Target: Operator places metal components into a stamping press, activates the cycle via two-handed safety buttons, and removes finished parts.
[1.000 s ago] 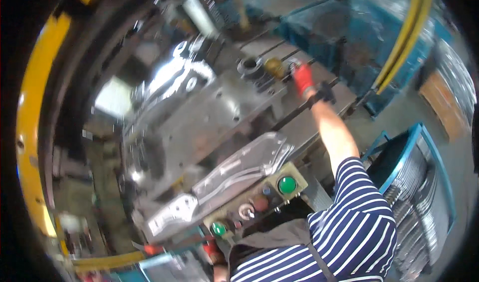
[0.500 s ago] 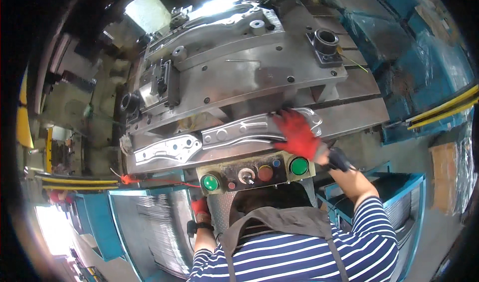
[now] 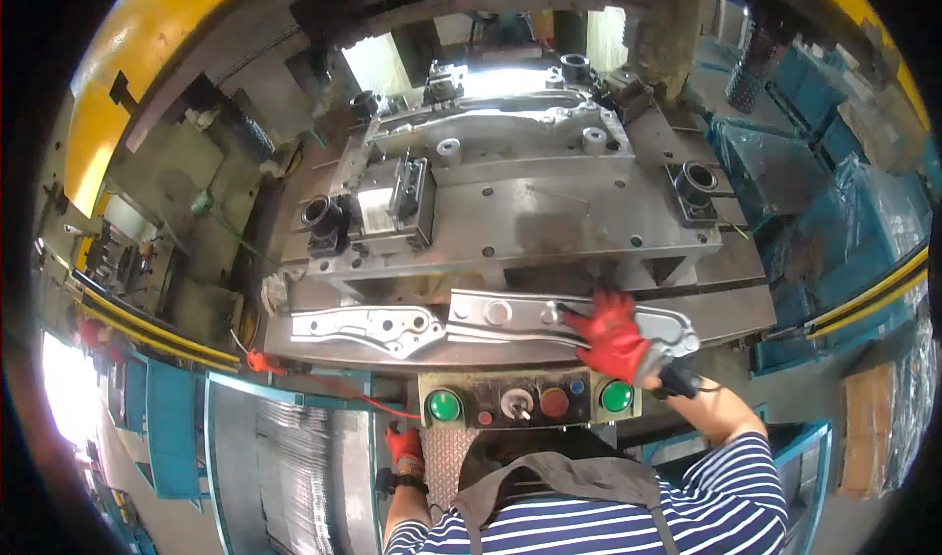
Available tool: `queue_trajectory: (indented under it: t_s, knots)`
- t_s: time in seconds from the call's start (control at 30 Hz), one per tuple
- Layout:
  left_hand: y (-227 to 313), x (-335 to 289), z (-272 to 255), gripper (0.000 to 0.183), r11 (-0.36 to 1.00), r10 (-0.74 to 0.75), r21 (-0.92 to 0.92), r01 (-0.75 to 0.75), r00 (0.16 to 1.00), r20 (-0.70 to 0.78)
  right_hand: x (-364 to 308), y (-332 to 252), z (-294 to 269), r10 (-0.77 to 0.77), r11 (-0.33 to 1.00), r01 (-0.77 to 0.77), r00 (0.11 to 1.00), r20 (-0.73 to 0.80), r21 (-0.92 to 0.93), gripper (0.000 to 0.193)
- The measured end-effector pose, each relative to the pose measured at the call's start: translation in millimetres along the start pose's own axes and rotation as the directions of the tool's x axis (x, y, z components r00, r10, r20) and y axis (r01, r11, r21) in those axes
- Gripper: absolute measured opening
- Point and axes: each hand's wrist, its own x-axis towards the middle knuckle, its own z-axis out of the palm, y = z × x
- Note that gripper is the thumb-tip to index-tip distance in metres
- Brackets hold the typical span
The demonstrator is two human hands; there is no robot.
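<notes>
My right hand (image 3: pixel 613 341), in a red glove, lies over the right part of a long stamped metal bracket (image 3: pixel 498 312). Its fingers are spread across the bracket's upper face and cover some of it. A second, shorter metal bracket (image 3: pixel 365 327) lies just left of the long one, on the front ledge of the press bed (image 3: pixel 741 310). My left hand (image 3: pixel 403 445), also red-gloved, hangs low beside the blue-framed rack at the left. Its fingers are small and foreshortened, so I cannot tell whether they are closed.
A control box (image 3: pixel 491 400) with green buttons at both ends stands before the ledge. Behind it, the steel die (image 3: pixel 549 221) carries guide bushings and another shaped metal part (image 3: pixel 481 123). Stacked metal parts (image 3: pixel 294 457) fill the left rack. Wrapped blue containers (image 3: pixel 854 211) stand right.
The view has tilted up, showing more of the press beyond the die. My right hand stays over the long bracket, its fingers drawn slightly closer together. My left hand remains low at the left.
</notes>
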Motion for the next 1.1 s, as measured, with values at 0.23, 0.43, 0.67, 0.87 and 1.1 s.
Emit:
queue_trajectory:
  t_s: [0.23,0.43,0.67,0.87,1.1]
  knots:
    - [34,16,-4,0.063,0.991,0.064,0.123,-0.050,0.992,-0.106,96,47,-125,-0.122,0.978,0.036,0.898,-0.422,-0.205,0.060]
    - [9,51,0,0.060,1.000,-0.003,-0.020,0.002,0.999,-0.055,282,74,-152,-0.151,0.982,0.110,0.948,-0.279,-0.155,0.063]
    - [-9,57,-39,0.058,0.986,-0.003,0.166,0.017,0.996,-0.087,389,78,-113,-0.127,0.992,0.127,0.992,0.012,0.028,0.055]
    - [17,68,-36,0.060,0.984,-0.039,0.166,0.062,0.990,-0.138,409,79,-94,-0.198,0.969,0.198,0.980,0.013,-0.150,0.056]
    - [28,84,-9,0.057,0.994,0.041,-0.105,-0.015,0.968,0.249,319,43,-92,-0.048,0.991,0.014,0.966,-0.253,-0.131,0.070]
